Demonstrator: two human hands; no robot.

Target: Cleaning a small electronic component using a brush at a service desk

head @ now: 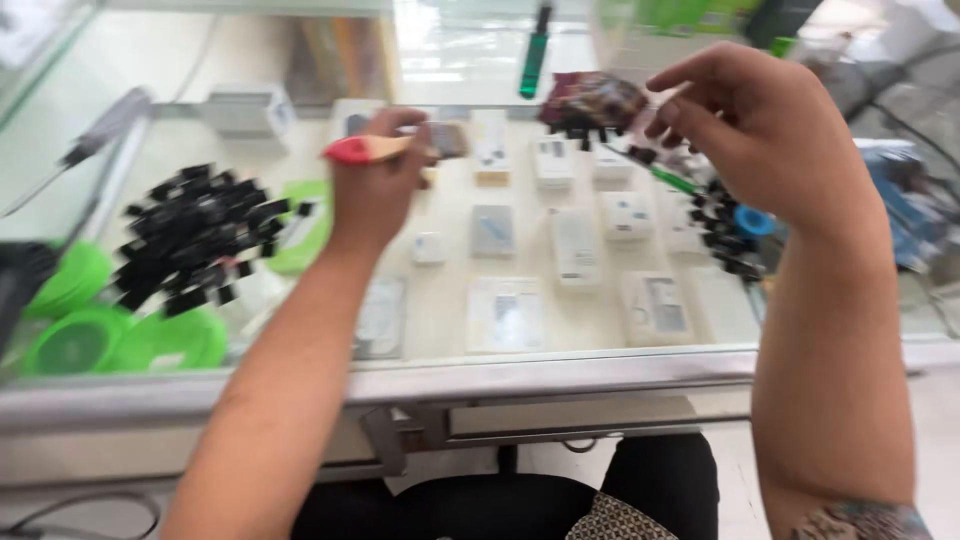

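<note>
My left hand [375, 185] is raised over a glass counter [600, 375] and grips a small brush with a red and wooden handle [362, 149]; its bristle end [447, 139] points right. My right hand [765, 140] is up at the right and pinches a dark, multicoloured crumpled piece [592, 100], blurred by motion; small black parts hang just below it. The two hands are apart, the brush tip a short way left of the dark piece.
A heap of small black parts [195, 235] lies at the left on the glass beside green round lids [110, 335]. More black parts and a blue ring [752, 221] sit at the right. White boxes [575, 245] show under the glass. A green tool [536, 55] lies far back.
</note>
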